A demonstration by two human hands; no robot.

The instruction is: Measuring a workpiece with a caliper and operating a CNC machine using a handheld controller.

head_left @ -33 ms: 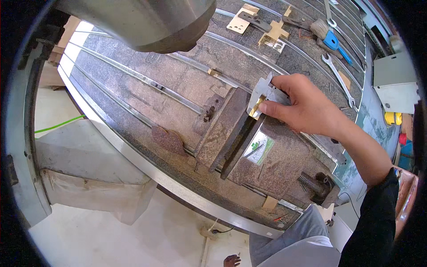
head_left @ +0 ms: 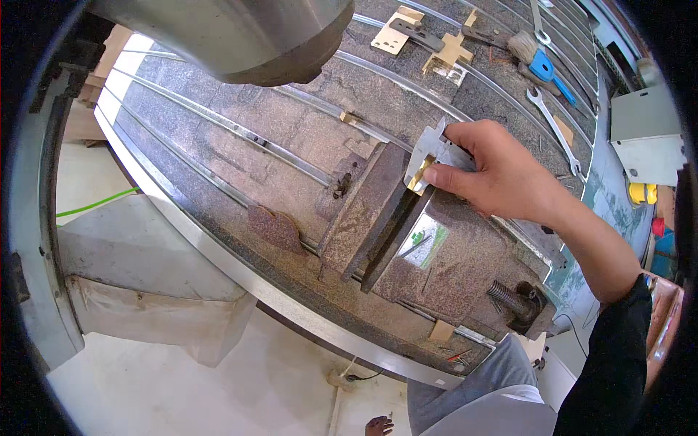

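Note:
Between the thumb and fingers of my right hand is a flat, silvery metal piece with a notched outline. A yellowish, brass-like strip shows along it beside my thumb. My hand holds it at the far end of a dark machine vise, over the jaws' upper end. Whether the piece touches the jaws I cannot tell. My left hand hangs low at the bottom edge, away from the table. It is small and partly cut off, its fingers apart with nothing visible in them.
The machine's large metal head hangs above the slotted, chip-covered table. Toward the back right lie a blue-handled brush, wrenches and brass-coloured parts. A reddish-brown flat piece lies left of the vise.

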